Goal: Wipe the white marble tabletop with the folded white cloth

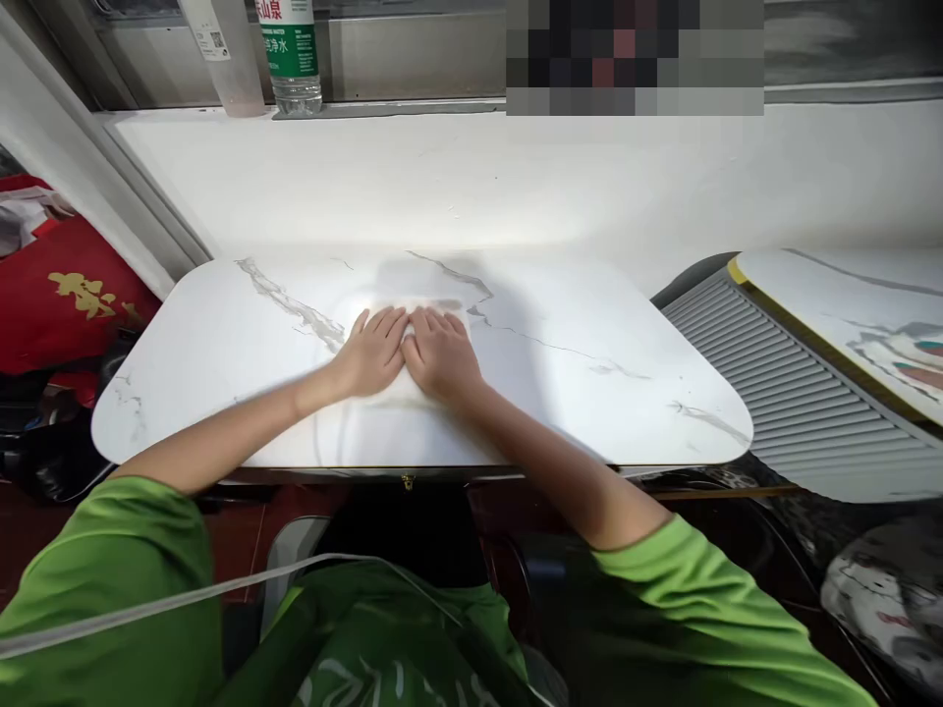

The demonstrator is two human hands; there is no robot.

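Both palms press side by side on a thin white sheet [409, 391], which looks like a tissue or cloth, spread on the marble-patterned white table [611, 393]. My left hand [372, 352] lies flat on its left half with fingers stretched forward. Beside it, thumbs meeting or nearly so, my right hand [440, 352] rests flat on the right half, fingers also extended. Much of the sheet is hidden under the hands; its far edge shows just beyond the fingertips.
A green-labelled water bottle [293, 59] and a translucent plastic bottle [228, 59] stand on the ledge behind the table. Red bags [74, 285] are at the left. A second marble-patterned table [855, 304] with a ribbed grey side stands right. A pale cord [221, 589] crosses my lap.
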